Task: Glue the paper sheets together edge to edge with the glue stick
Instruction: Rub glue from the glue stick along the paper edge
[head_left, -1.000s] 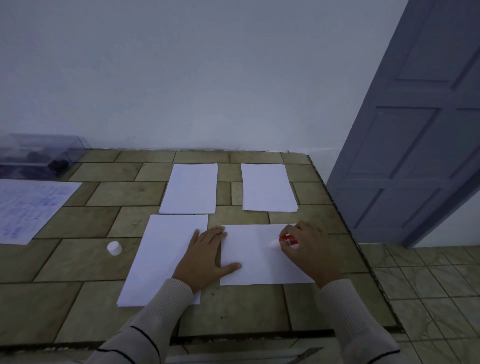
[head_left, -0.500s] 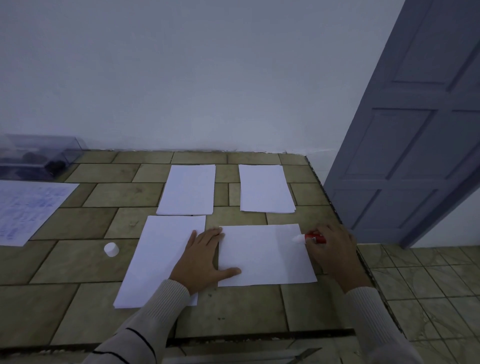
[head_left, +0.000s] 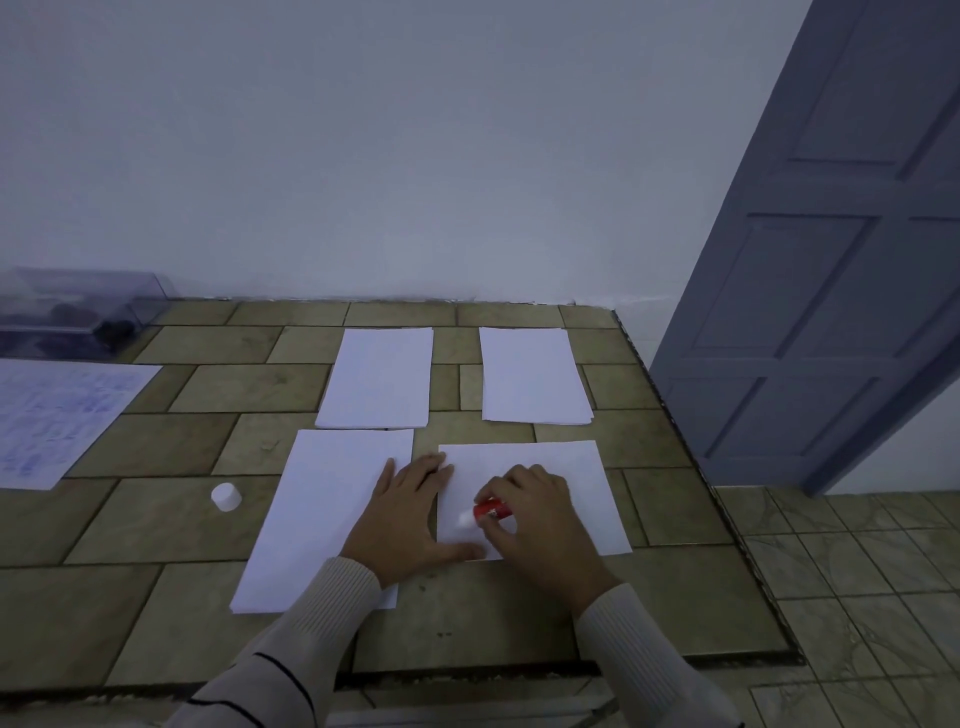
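Observation:
Several white paper sheets lie on the tiled counter (head_left: 182, 530). My left hand (head_left: 402, 519) presses flat across the gap between the near left sheet (head_left: 322, 509) and the near right sheet (head_left: 587, 493). My right hand (head_left: 530, 525) grips the red glue stick (head_left: 488, 511), whose white tip touches the near right sheet close to its left edge. Two more sheets lie behind: the far left sheet (head_left: 376, 376) and the far right sheet (head_left: 532, 374). The white glue cap (head_left: 226, 497) stands on the counter left of the near left sheet.
A printed page (head_left: 57, 415) lies at the counter's left side, with a clear plastic box (head_left: 78, 306) behind it against the wall. The counter's right edge (head_left: 691, 467) drops to a tiled floor. A grey door (head_left: 831, 260) stands at the right.
My right hand has carried the glue stick from the near right sheet's right edge leftward to its left part. My left hand stays pressed in place.

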